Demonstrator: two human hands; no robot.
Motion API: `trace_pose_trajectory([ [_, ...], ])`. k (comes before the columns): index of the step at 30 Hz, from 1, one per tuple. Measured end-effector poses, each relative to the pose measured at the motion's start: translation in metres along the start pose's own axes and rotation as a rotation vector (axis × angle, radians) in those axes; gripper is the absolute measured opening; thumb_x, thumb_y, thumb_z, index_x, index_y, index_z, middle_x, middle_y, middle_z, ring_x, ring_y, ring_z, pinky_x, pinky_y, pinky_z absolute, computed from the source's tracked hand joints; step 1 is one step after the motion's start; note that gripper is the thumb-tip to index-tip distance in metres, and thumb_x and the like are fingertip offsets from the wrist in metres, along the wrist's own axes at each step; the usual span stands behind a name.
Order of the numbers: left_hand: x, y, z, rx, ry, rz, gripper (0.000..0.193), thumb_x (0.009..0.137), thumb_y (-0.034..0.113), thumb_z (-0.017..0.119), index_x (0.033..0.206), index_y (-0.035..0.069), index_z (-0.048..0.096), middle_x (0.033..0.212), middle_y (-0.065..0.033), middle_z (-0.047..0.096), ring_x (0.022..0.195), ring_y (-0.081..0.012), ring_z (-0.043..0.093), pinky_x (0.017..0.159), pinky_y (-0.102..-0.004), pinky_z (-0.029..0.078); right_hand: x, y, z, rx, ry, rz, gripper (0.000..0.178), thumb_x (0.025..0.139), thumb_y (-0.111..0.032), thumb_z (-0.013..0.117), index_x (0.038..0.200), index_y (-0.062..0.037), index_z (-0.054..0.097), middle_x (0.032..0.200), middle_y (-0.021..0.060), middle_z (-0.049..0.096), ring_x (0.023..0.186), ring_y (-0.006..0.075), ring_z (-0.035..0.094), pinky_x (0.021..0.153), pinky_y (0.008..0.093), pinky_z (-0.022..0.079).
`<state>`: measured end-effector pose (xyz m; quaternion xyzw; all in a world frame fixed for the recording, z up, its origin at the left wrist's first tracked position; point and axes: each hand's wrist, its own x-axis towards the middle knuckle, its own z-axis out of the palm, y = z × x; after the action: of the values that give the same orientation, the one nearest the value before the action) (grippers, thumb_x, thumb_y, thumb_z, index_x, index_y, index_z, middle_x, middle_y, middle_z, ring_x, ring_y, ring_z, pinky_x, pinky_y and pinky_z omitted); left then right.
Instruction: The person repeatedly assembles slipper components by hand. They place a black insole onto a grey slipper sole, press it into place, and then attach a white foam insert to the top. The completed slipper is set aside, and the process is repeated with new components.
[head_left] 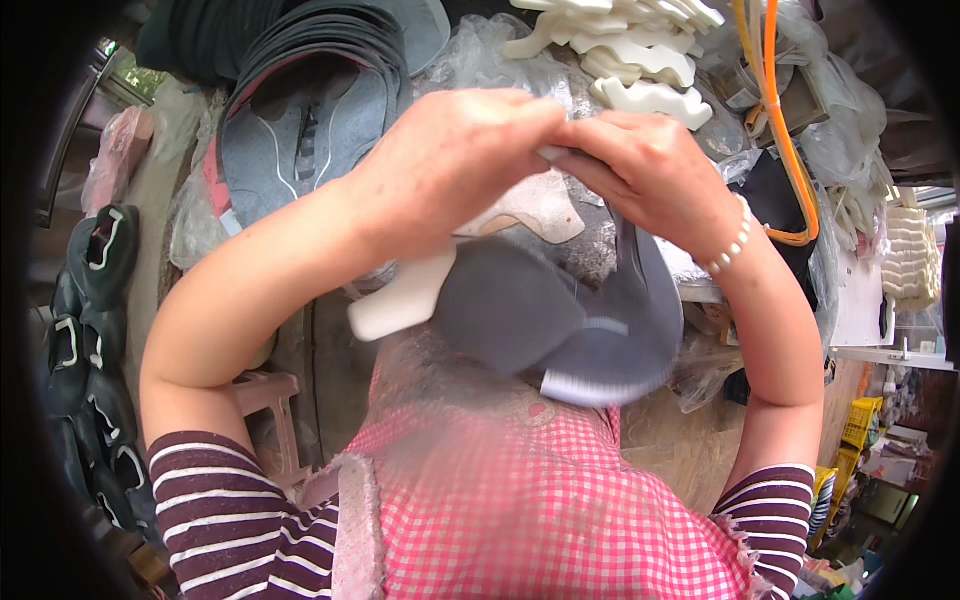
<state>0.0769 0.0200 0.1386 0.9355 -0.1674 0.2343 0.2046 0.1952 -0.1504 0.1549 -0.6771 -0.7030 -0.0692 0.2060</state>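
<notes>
Pink-and-white checked apron (570,510): covers the person's front, across the lower middle.
Row of dark shoes with pale trim (105,255): runs down the far left.
Nested stack of dark fabric uppers with grey-blue lining (265,150): lies beyond the left forearm.
Dark grey curved upper with a white strip along its lower edge (510,300): hangs below the two hands, above the apron, blurred; one narrow end runs up to the right fingers.
Pile of white, wavy-edged foam pieces (645,70): sits beyond the hands, at the top.
Left hand (460,155): back upward, fingers curled under, tips meeting the right hand; whether it grips the upper I cannot tell.
Right hand (645,170): fingers clamped on the upper's narrow end.
Smooth white rounded piece (400,300): shows below the left wrist, beside the upper.
White beaded bracelet (740,240): circles the right wrist.
</notes>
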Motion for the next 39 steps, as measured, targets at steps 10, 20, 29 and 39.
trace_pose_trajectory([
  [10, -0.074, -0.045, 0.004, 0.164, -0.289, 0.394, 0.03, 0.072, 0.008, 0.06, 0.102, 0.005, 0.06, 0.121, -0.01, 0.057, 0.126, -0.0288, 0.047, 0.104, -0.047, 0.04, -0.024, -0.007, 0.057, -0.164, 0.263, 0.032, 0.047, 0.075, -0.012, 0.071, 0.119, -0.0025, 0.055, 0.115, 0.0148, 0.056, 0.108, 0.0302, 0.056, 0.09, 0.0367, 0.048],
  [20, -0.036, -0.01, -0.005, -0.182, -0.046, 0.333, 0.039, 0.061, 0.025, 0.076, 0.088, 0.002, 0.059, 0.083, -0.0082, 0.056, 0.081, -0.0284, 0.059, 0.081, -0.0412, 0.052, -0.044, -0.072, 0.024, 0.76, 0.009, 0.841, 0.059, 0.056, -0.027, 0.086, 0.098, -0.0019, 0.053, 0.091, 0.0079, 0.06, 0.084, 0.0147, 0.057, 0.077, 0.0297, 0.046],
  [29, -0.028, 0.046, -0.035, -0.107, -0.065, 0.217, 0.04, 0.064, 0.027, 0.078, 0.091, 0.002, 0.06, 0.077, -0.0085, 0.052, 0.067, -0.0265, 0.05, 0.061, -0.0348, 0.04, -0.056, -0.082, -0.019, 1.079, 0.059, 0.849, 0.04, 0.063, -0.015, 0.086, 0.088, -0.0048, 0.056, 0.083, -0.0012, 0.06, 0.077, 0.0059, 0.054, 0.068, 0.0239, 0.046],
  [39, -0.038, 0.069, -0.034, -0.289, -0.01, 0.018, 0.053, 0.056, 0.03, 0.083, 0.099, 0.003, 0.068, 0.07, -0.0032, 0.055, 0.058, -0.0179, 0.049, 0.052, -0.0288, 0.038, -0.087, -0.091, -0.012, 0.06, 0.449, 0.001, 0.029, 0.052, -0.014, 0.068, 0.077, -0.0115, 0.052, 0.078, 0.0037, 0.046, 0.07, 0.022, 0.049, 0.061, 0.0352, 0.042],
])
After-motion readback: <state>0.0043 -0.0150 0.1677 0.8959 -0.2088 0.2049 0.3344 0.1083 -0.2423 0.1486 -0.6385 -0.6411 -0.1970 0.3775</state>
